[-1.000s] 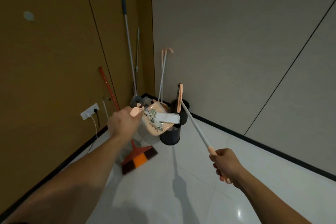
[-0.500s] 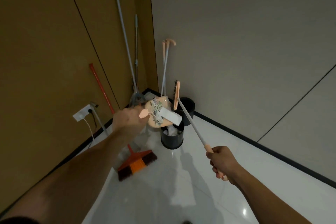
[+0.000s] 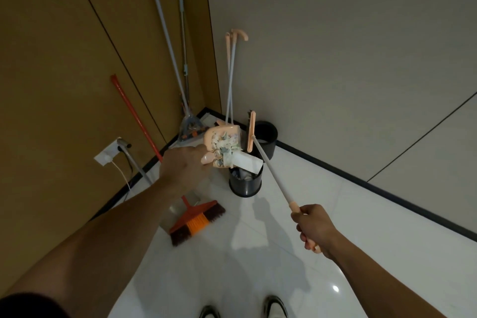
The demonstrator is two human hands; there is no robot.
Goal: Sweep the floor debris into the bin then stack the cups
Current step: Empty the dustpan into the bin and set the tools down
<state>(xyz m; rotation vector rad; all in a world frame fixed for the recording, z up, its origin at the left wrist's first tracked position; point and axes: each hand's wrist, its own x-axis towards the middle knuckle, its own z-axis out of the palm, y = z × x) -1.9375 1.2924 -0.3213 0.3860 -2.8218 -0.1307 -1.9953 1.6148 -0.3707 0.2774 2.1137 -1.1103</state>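
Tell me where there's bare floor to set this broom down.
Bare tile lies between the near bin and the right wall's baseboard, and ahead of your shoes. The corner, with the orange broom and leaning mops, is crowded.

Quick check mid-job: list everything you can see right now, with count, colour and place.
dustpan: 1, peach, tilted over the near bin, holding paper scraps
paper scraps: several, white and printed, in the dustpan
bins: 2, black, near the corner
brush: 1, white pole, peach head
floor broom: 1, orange-red, leaning on the brown wall
long-handled tools: several, propped in the corner
wall socket: 1, white, brown wall
shoes: 2, bottom edge
left hand: grips the dustpan handle
right hand: grips the brush handle
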